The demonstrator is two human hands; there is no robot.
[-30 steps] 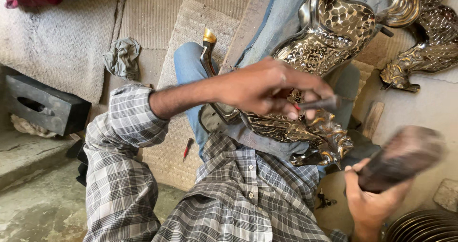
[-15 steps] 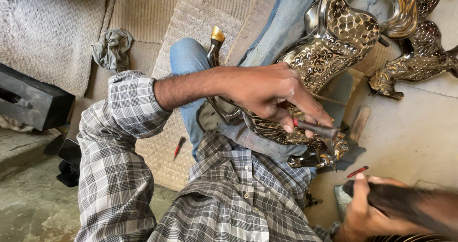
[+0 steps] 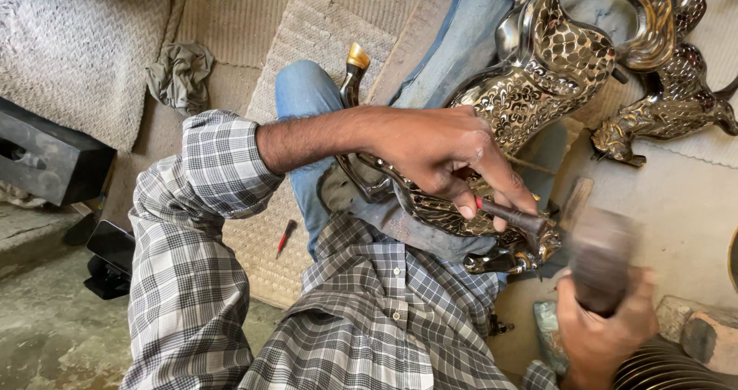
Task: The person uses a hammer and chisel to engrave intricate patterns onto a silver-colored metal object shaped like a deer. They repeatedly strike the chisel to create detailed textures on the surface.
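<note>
My left hand reaches across my lap and pinches a short dark chisel, its tip set against a shiny engraved metal animal figure lying over my thighs. My right hand is at the lower right, closed around a blurred wooden mallet whose head hangs just right of the chisel's end. A gold-tipped part of the figure sticks up past my knee.
Two more ornate metal animal figures lie on the mats at the upper right. A crumpled rag and a black block sit at the left. A small red tool lies on a woven mat. Ribbed metal discs show at the bottom right.
The mallet swung down low to the right and has now come back up beside the chisel's end. My left hand has kept the chisel on the figure throughout.
</note>
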